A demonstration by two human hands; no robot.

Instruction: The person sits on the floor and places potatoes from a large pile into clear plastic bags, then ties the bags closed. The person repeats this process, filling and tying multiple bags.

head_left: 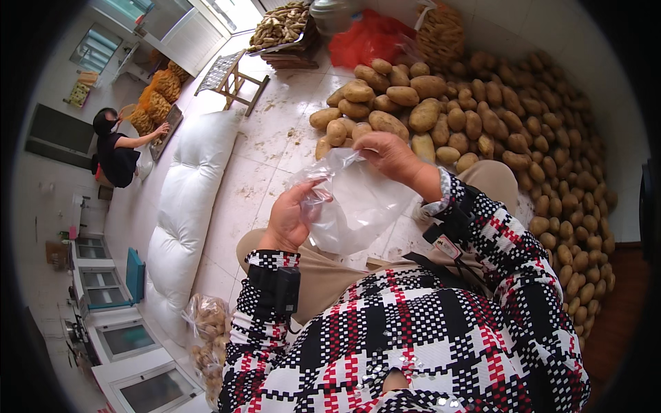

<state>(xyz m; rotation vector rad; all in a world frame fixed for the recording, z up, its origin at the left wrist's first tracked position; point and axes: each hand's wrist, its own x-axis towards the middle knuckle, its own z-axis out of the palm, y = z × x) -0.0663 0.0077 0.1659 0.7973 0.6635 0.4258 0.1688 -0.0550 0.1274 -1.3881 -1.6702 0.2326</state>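
Between my hands hangs a clear plastic bag (354,213), its mouth spread and nothing to be seen inside it. My left hand (289,217) grips the bag's left edge, fingers curled into the film. On the other side, my right hand (392,157) pinches the upper rim between thumb and fingers. Just beyond my right hand lies the near edge of a large heap of potatoes (475,124), which runs along the wall and down my right side.
A long white cushion (193,199) lies to the left, with bags of potatoes (206,330) near its close end. Farther off are a folding stool (231,79), a red plastic bag (372,41), a full mesh sack (441,34) and a crate of ginger-like roots (281,27). Another person (118,148) sits at far left.
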